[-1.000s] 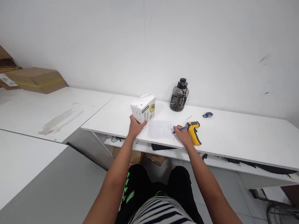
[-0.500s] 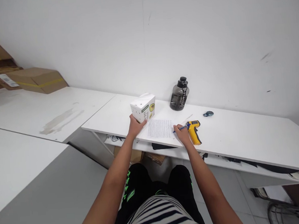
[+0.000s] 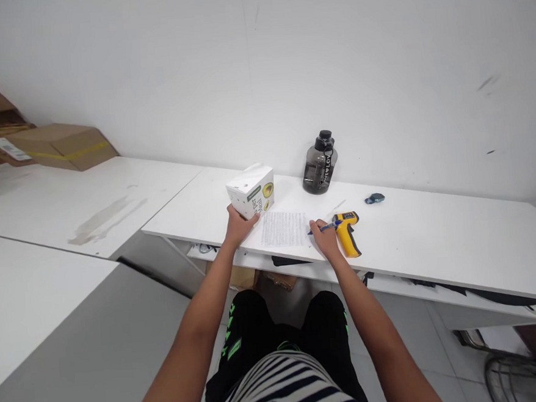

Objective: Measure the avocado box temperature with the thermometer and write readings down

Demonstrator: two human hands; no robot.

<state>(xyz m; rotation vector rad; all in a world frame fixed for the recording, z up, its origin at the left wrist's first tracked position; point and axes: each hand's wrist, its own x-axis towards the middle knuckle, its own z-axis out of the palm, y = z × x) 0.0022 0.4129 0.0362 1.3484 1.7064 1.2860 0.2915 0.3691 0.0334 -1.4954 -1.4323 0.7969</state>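
Note:
My left hand (image 3: 241,225) is closed round the near lower part of a white box (image 3: 251,191), which has avocado pictures and printed words on its side. The box is tilted a little on the white desk. Between my hands lies a sheet of paper (image 3: 283,229) covered in rows of small writing. My right hand (image 3: 324,240) grips a blue pen (image 3: 328,227), its tip by the sheet's right edge. Just right of that hand lies a yellow infrared thermometer gun (image 3: 347,235), partly behind the pen's end.
A dark translucent water bottle (image 3: 319,167) stands near the wall. A small dark blue object (image 3: 375,198) lies to the right on the desk (image 3: 440,238). Cardboard boxes (image 3: 64,145) sit at the far left. Below the desktop runs a shelf with dark items.
The view has shifted slightly. My left hand has tilted the white box a little toward the left. My right hand still holds the pen at the sheet's right edge.

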